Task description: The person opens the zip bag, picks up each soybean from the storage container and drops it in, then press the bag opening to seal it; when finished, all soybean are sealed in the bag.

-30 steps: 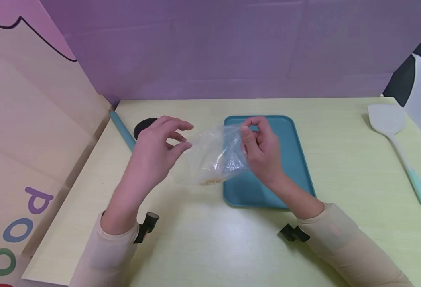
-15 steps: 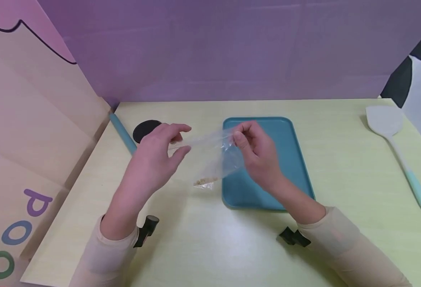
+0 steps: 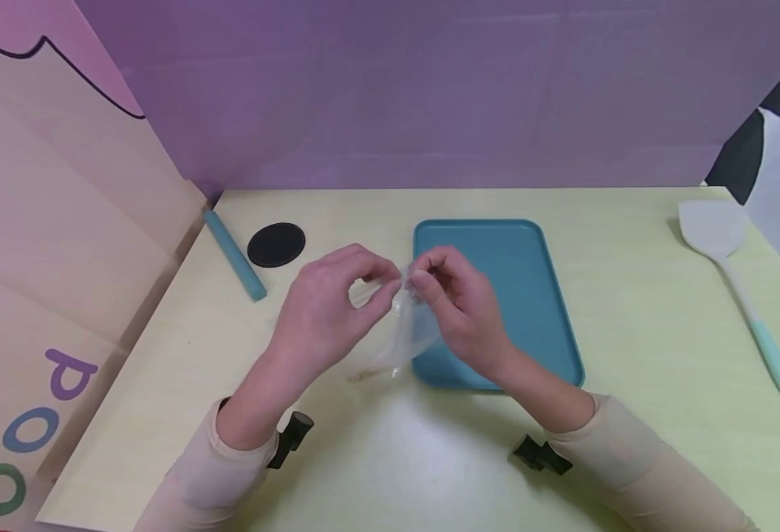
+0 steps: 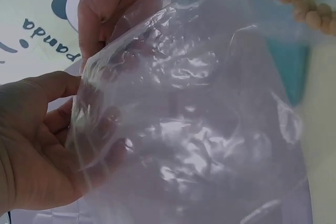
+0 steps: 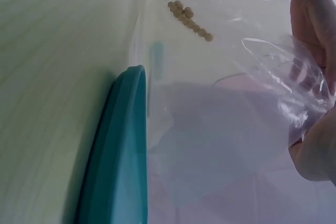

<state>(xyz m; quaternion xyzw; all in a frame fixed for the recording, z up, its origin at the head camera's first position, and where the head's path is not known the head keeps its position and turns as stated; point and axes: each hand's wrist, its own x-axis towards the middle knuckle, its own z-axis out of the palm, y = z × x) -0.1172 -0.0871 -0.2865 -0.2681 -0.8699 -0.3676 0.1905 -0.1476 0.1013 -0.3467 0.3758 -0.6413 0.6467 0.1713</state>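
Note:
A clear plastic bag (image 3: 413,332) hangs between my two hands above the table, by the left edge of a blue tray (image 3: 496,303). Small round beige balls (image 5: 190,20), perhaps beans, lie along its bottom corner. My right hand (image 3: 463,307) pinches the bag's upper edge between thumb and forefinger. Close beside it, my left hand (image 3: 337,303) has thumb and forefinger brought together at the same edge, gripping the film. In the left wrist view some left fingers (image 4: 107,156) show through the bag.
A black disc (image 3: 276,244) and a blue rod (image 3: 235,256) lie at the back left. At the far right lies a spatula (image 3: 739,288) with a white blade and mint handle. A purple panel (image 3: 430,96) stands behind the table (image 3: 416,473).
My left hand has moved right and its fingers have come together at the bag's edge. My right hand has shifted slightly left and down. The bag has narrowed between the hands.

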